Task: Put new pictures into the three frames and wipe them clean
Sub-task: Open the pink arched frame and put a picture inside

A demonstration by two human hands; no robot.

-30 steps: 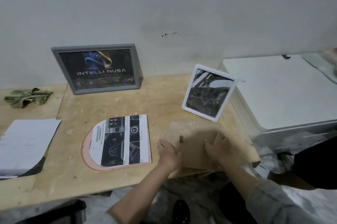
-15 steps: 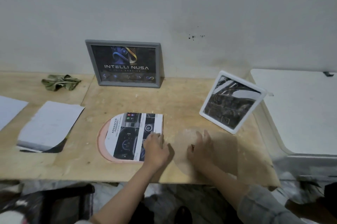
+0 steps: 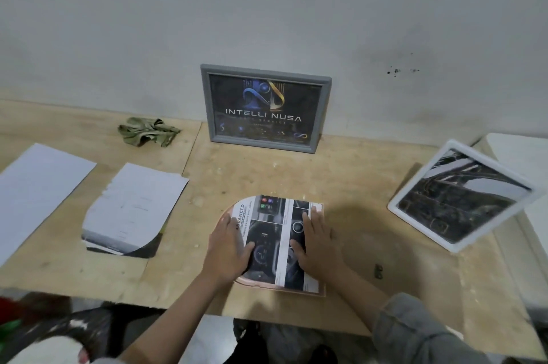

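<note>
**Hands flat on the printed sheet**

At the near edge of the plywood desk: left hand and right hand laid flat, fingers straight, gripping nothing, pressing the arch-cut printed car-screen picture onto the pink arched frame beneath, pink rim showing below.

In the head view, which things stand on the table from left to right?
Large white sheet → cut sheet → printed picture under both hands → white frame. Cloth and grey frame overlap these, so omitted.
</note>
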